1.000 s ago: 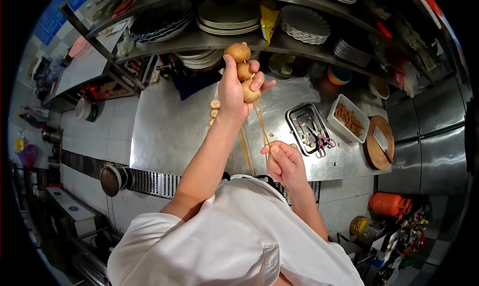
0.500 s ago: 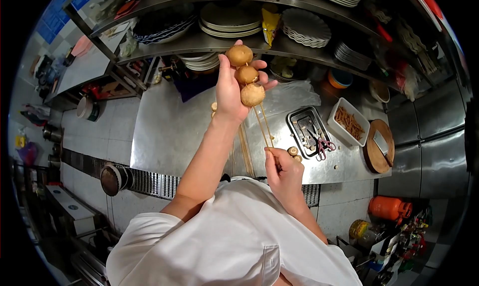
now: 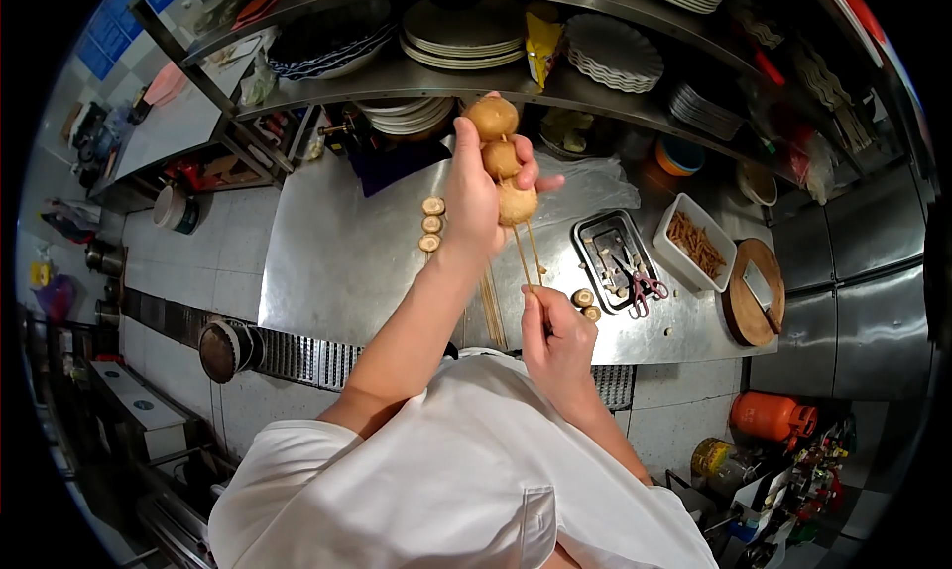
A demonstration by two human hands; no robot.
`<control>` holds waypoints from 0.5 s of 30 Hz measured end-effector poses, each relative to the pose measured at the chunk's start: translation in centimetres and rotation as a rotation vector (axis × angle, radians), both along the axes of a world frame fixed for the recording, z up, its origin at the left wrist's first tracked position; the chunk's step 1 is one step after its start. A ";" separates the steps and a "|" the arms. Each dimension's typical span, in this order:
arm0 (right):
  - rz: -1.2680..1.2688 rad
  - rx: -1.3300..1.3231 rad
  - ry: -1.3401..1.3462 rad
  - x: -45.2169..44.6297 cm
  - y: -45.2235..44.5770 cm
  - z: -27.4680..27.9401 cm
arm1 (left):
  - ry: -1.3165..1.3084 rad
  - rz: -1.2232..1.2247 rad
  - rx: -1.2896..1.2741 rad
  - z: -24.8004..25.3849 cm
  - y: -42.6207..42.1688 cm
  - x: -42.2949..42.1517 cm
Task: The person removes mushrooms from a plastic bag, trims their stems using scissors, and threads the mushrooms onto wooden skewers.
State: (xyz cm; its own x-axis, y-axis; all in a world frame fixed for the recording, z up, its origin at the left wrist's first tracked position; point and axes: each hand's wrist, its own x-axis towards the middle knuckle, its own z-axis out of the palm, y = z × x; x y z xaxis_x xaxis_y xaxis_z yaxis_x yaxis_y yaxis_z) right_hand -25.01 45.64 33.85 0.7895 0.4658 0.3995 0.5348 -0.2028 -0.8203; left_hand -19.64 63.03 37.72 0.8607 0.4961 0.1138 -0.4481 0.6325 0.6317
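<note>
Three brown mushrooms (image 3: 501,159) sit in a row on two thin wooden skewers (image 3: 526,256), held up above the steel table. My left hand (image 3: 474,192) cradles the mushrooms, its thumb on one side and its fingers curled round the other. Lower down, my right hand (image 3: 559,343) pinches the bottom ends of the skewers. Left of the raised hand lies another row of mushrooms (image 3: 430,224), stems up. Loose skewers (image 3: 492,306) lie beneath my left forearm. Two cut mushrooms (image 3: 585,302) rest just beyond my right hand.
A black-rimmed tray (image 3: 607,234) holds mushroom bits, with scissors (image 3: 643,289) over its edge. Beside it are a white tub (image 3: 662,244) of brown strips and a round board (image 3: 739,316) with a cleaver (image 3: 757,283). A plate shelf (image 3: 436,85) overhangs the back of the table (image 3: 337,261).
The mushrooms and my left hand have shifted slightly right and down. My left fingers now curl closer round the mushrooms. The mushroom row on the table is more exposed.
</note>
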 end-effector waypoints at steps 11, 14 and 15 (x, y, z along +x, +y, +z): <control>0.048 -0.095 -0.080 0.8 0.2 0.9 | -0.074 0.062 -0.011 1.4 0.9 0.1; 0.056 -0.098 -0.107 0.8 0.2 0.9 | -0.297 -0.106 -0.057 -1.1 3.0 1.0; 0.055 -0.109 -0.094 0.7 0.3 1.1 | -0.475 -0.278 -0.094 -3.3 4.2 1.6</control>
